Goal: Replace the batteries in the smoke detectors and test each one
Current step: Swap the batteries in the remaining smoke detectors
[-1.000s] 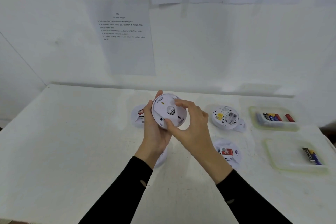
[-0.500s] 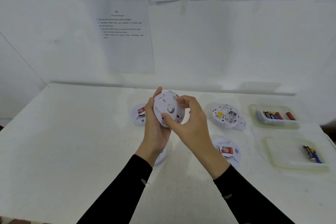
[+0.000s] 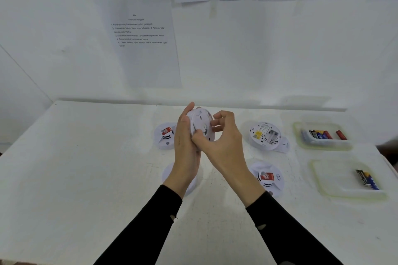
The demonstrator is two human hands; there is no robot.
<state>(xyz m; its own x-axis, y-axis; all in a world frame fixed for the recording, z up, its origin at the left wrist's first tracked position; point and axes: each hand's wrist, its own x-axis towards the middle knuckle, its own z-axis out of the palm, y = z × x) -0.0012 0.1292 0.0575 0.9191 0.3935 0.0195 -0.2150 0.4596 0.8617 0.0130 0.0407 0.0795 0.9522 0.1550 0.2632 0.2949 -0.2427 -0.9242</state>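
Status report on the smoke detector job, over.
Left hand grips the smoke detector by its rim, right hand pinches its near edge. Detector held above the table. Nothing in the way.

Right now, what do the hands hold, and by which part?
A white smoke detector: left hand grips its left rim, right hand pinches its right side.

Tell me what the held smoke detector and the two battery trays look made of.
The held smoke detector: white moulded plastic, matt, with an even surface and moulded slots. The far tray and near tray: translucent, faintly yellowish plastic, probably; the table shows dimly through their walls.
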